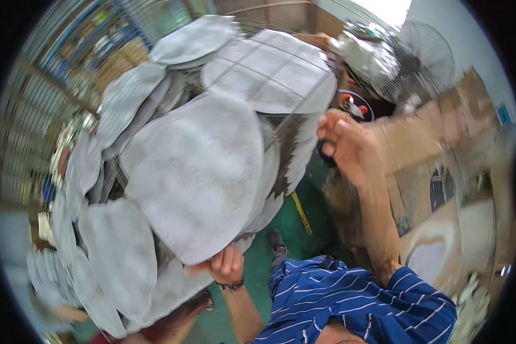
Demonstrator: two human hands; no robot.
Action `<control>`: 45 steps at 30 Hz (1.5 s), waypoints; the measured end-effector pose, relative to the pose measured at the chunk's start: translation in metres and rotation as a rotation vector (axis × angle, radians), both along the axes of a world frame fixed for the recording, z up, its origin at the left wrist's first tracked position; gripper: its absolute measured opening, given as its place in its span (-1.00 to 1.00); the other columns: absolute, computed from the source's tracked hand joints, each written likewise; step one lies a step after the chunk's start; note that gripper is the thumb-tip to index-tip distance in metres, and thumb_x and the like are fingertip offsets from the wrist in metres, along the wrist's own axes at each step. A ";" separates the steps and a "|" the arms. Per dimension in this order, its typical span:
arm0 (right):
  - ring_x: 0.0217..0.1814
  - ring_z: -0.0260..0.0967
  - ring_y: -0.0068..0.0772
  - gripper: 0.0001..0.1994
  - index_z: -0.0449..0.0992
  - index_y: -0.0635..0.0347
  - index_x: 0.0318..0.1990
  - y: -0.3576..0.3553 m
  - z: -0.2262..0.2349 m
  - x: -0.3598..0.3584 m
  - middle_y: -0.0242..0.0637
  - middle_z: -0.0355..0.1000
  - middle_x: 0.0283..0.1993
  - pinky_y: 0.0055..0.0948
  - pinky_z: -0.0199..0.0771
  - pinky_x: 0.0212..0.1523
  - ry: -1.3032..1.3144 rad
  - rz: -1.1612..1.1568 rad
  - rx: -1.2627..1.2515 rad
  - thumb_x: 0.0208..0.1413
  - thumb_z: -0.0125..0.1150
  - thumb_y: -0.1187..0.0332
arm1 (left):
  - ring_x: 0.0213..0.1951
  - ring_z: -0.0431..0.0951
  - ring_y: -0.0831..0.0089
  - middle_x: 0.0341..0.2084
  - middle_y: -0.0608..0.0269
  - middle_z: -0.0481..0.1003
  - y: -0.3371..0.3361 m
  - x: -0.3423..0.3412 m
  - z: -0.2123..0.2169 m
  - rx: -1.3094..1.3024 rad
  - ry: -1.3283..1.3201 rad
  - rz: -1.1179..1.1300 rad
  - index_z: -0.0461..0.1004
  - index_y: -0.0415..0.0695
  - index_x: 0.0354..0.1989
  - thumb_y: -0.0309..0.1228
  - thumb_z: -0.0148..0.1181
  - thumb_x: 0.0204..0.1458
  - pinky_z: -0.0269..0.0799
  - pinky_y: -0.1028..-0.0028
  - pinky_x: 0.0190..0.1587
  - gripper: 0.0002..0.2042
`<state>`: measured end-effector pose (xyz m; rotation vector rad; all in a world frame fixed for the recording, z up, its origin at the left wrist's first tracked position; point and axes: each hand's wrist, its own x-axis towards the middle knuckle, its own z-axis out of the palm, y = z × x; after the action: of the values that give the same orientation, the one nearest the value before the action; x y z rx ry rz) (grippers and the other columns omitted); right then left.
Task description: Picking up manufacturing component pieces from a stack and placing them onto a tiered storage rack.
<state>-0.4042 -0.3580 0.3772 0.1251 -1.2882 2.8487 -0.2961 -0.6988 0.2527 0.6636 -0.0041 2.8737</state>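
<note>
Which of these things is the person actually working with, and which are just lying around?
In hand:
- large grey oval fabric-like sheet, its lower edge gripped by the left hand
- right hand, raised by the stack's right edge
- stack of similar grey sheets

Lying about:
- brown cardboard boxes
- round wire-caged fan
- green floor

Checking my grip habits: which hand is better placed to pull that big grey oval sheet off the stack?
Probably left: the left hand already grips the sheet at its lower edge. The right hand is raised beside the stack, touching nothing.

Large grey oval sheet (198, 172), tilted, atop stack.
</note>
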 end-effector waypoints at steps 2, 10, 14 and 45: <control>-0.11 0.48 -0.45 -0.73 0.48 0.23 0.04 0.019 -0.040 0.035 -0.25 0.51 -0.04 -0.49 0.48 -0.25 -0.047 -0.074 -0.010 0.26 0.14 0.31 | -0.34 0.61 0.24 -0.33 0.09 0.60 0.021 -0.013 -0.007 0.032 0.183 -0.187 0.50 -0.30 -0.06 0.22 0.25 -0.01 0.55 0.18 -0.27 -0.30; -0.31 0.47 -0.55 -0.77 0.54 0.17 -0.06 0.036 -0.243 0.184 -0.35 0.53 -0.24 -0.51 0.47 -0.37 -0.815 -0.452 -0.149 0.23 0.23 0.26 | -0.36 0.62 0.06 -0.37 -0.11 0.58 0.094 -0.009 -0.067 -0.871 -0.014 -0.568 0.43 -0.42 0.03 0.13 0.31 0.00 0.61 0.06 -0.24 -0.26; -0.36 0.44 -0.55 -0.78 0.56 0.16 -0.12 0.063 -0.287 0.294 -0.36 0.51 -0.28 -0.53 0.45 -0.42 -0.992 -0.685 -0.173 0.21 0.23 0.23 | -0.41 0.60 0.27 -0.42 0.02 0.57 0.201 0.002 -0.068 -1.221 0.115 -0.615 0.45 -0.35 0.06 -0.06 0.22 0.17 0.59 0.27 -0.31 -0.46; -0.29 0.46 -0.33 -0.68 0.50 0.28 -0.03 0.210 -0.361 0.512 -0.22 0.52 -0.20 -0.37 0.48 -0.29 -1.292 -1.330 0.197 0.09 0.24 0.32 | -0.21 0.47 0.18 -0.28 0.12 0.41 0.724 0.325 -0.233 -1.388 1.551 -0.226 0.62 0.01 -0.13 -0.54 0.35 -0.15 0.45 0.19 -0.17 -0.66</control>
<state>0.1082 -0.1481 0.0164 -1.9126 -0.9303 1.4021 0.0293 0.0252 0.0193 1.8317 1.6095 0.8993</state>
